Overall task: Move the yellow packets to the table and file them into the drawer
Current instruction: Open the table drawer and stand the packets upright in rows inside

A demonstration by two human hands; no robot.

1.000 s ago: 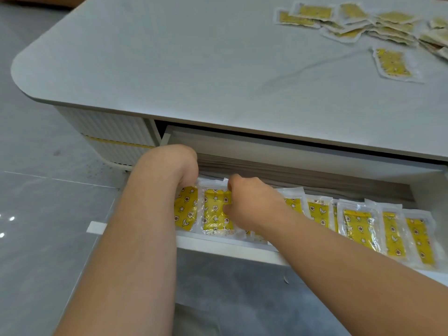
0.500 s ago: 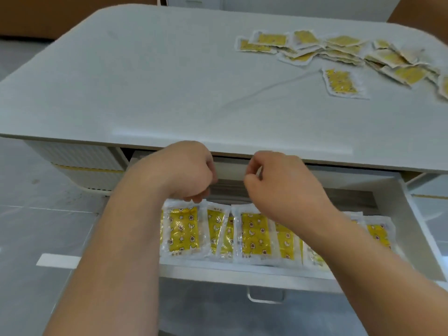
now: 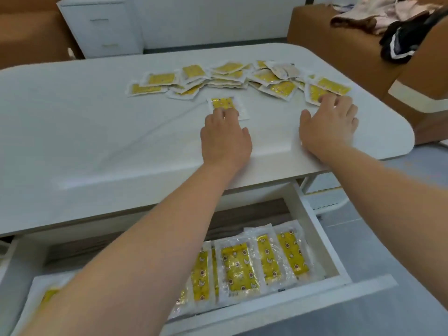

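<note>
Yellow packets (image 3: 223, 103) touch the fingertips of the left hand (image 3: 225, 139) and right hand (image 3: 327, 127), both spread flat.

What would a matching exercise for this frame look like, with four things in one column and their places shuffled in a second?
Column 1
1. left hand
2. right hand
3. filed packets
4. clothes

Column 2
A. in a row in the open drawer
B. on the brown box, far right
C. fingers on the lone packet in front of the pile
D. fingertips on the end packet at the pile's right

Pairs: 1-C, 2-D, 3-A, 4-B
</note>
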